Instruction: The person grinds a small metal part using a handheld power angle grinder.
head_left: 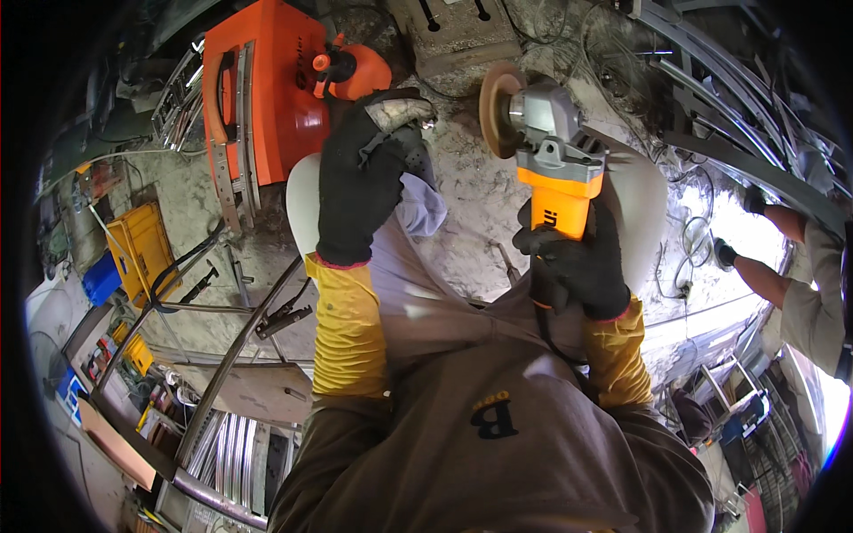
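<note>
A person in a brown shirt with yellow sleeve guards and black gloves stood over a cluttered workshop floor. The right hand (pixel 582 266) had its fingers wrapped fully around the orange body of an angle grinder (pixel 551 151), held up in front of the chest with the round abrasive disc (pixel 498 98) pointing up and to the left, clear of any surface. The left hand (pixel 360 191) was raised just beside it, its fingers curled shut on a small pale object (pixel 404 111) at the glove's tip; what that object was could not be told. A fold of light cloth (pixel 422 209) hung just below that hand.

By the look of it, the person was readying the grinder rather than cutting, since the disc touched nothing. The next move seemed to call for the left hand to meet the tool's head while the right kept it steady.

Around them, an orange machine case (pixel 267 98) stood on the stained concrete floor (pixel 475 231) just beyond the left hand. A yellow crate (pixel 142 249) sat farther left, with bent metal rods (pixel 231 355) and clamps lying near it. Curved steel bars (pixel 737 107) were stacked at upper right, where another person's gloved hands (pixel 724 253) worked well apart. Loose cables on the floor looked likely to snag.
</note>
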A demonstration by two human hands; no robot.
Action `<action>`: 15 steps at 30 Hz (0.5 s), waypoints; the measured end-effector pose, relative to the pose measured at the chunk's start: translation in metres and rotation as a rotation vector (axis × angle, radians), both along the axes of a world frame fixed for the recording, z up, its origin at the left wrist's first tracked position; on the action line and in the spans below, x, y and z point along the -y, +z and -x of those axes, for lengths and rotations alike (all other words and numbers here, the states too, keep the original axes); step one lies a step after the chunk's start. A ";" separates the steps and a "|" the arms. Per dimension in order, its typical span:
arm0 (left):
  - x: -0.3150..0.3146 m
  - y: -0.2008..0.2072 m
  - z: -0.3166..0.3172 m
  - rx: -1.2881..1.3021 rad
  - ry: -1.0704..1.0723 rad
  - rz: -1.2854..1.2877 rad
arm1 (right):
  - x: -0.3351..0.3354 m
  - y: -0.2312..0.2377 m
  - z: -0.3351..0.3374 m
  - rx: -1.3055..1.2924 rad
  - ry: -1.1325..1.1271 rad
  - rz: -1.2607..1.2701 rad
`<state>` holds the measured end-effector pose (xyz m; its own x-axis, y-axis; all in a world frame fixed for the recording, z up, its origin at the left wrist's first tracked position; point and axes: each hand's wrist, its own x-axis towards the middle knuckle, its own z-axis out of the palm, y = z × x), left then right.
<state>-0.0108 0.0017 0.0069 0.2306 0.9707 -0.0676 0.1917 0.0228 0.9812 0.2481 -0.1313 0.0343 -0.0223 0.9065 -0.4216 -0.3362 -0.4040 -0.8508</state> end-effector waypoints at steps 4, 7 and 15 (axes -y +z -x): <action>-0.004 0.003 0.003 -0.051 -0.112 -0.205 | -0.001 0.000 -0.001 0.007 0.004 0.037; 0.001 0.012 0.003 0.103 -0.038 -0.005 | -0.001 0.001 -0.001 0.014 -0.018 0.061; 0.003 0.005 0.001 0.214 -0.036 -0.022 | 0.003 0.000 -0.002 -0.022 -0.032 0.053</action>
